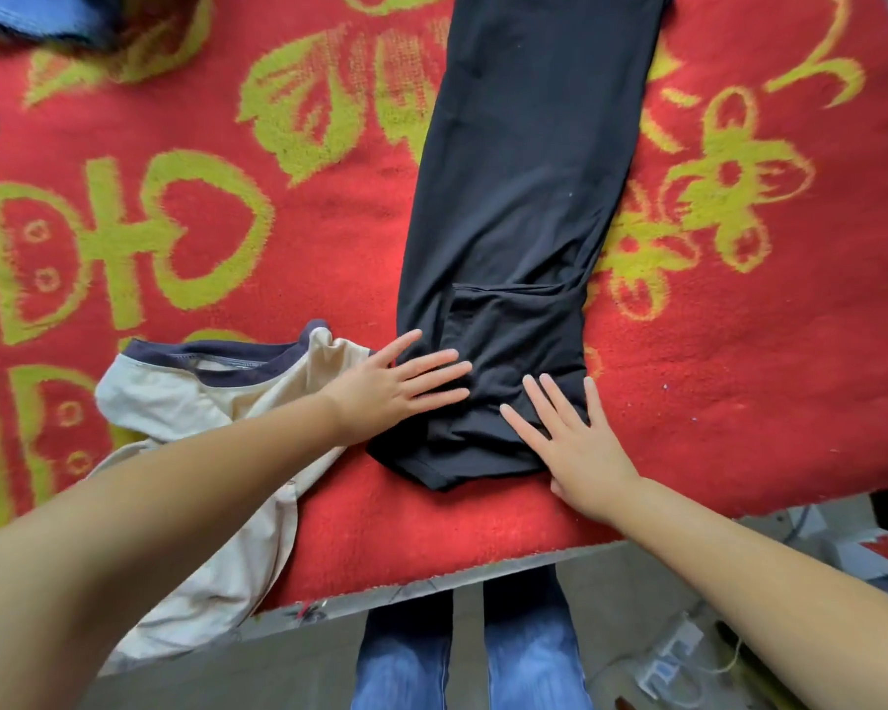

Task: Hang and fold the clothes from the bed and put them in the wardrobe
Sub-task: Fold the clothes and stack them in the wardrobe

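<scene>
Pressing flat on a black garment (524,207), both of the person's hands lie with fingers straight and spread, gripping nothing. The left hand (396,386) rests on the garment's near left edge, and the right hand (570,438) rests on its near right corner, close beside the left. The black garment lies folded lengthwise into a long narrow strip on a bed covered by a red blanket (329,248) with yellow-green flower patterns, running from the bed's near edge towards the far side. Just left of it, under the left forearm, a cream shirt (185,402) with a dark navy collar lies crumpled and hangs over the near edge. At the far left corner sits a blue garment (37,12).
</scene>
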`<state>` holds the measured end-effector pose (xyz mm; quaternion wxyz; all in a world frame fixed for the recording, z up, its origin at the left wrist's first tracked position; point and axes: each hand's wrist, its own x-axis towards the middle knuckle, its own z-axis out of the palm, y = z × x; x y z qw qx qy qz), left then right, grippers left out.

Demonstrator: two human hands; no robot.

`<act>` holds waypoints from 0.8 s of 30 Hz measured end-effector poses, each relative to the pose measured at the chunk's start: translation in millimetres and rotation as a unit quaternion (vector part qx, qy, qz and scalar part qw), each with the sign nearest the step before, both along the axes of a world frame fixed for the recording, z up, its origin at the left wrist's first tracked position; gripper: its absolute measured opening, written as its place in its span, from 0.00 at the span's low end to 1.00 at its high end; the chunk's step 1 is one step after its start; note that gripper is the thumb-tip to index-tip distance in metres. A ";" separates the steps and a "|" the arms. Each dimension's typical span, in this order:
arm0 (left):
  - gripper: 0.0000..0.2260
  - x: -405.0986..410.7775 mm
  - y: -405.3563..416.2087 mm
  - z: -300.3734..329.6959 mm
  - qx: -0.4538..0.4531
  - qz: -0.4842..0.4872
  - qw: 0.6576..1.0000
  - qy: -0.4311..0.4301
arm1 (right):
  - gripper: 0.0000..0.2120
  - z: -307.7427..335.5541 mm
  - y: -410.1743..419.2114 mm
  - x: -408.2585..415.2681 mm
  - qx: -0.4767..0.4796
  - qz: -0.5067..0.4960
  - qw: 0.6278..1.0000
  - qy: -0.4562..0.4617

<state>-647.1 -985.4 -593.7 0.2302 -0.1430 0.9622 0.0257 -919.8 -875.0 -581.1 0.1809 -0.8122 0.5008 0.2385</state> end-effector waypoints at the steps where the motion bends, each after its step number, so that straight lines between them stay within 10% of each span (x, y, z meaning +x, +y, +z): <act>1: 0.27 -1.5 -5.6 -2.2 0.011 -0.022 0.999 -0.022 | 0.50 -1.2 -2.0 2.0 -0.012 0.010 1.000 0.002; 4: 0.30 -11.0 -10.4 10.3 0.068 -0.024 0.996 -0.060 | 0.29 0.1 -5.2 -0.8 -0.054 0.037 0.998 -0.012; 10: 0.27 -14.2 8.4 42.2 0.309 0.057 0.945 -0.085 | 0.31 36.2 0.3 -9.2 -0.013 0.138 0.988 -0.071; 15: 0.08 -10.0 12.1 68.7 0.604 0.386 0.697 0.007 | 0.23 83.3 -23.4 -13.5 0.274 -0.079 0.930 -0.231; 21: 0.08 -23.8 -49.5 46.2 0.482 0.669 0.499 0.265 | 0.17 65.7 -124.4 -49.4 0.116 -0.469 0.788 -0.381; 24: 0.07 -42.3 -65.8 13.5 0.359 0.728 0.508 0.289 | 0.18 29.2 -151.3 -50.8 0.009 -0.544 0.772 -0.329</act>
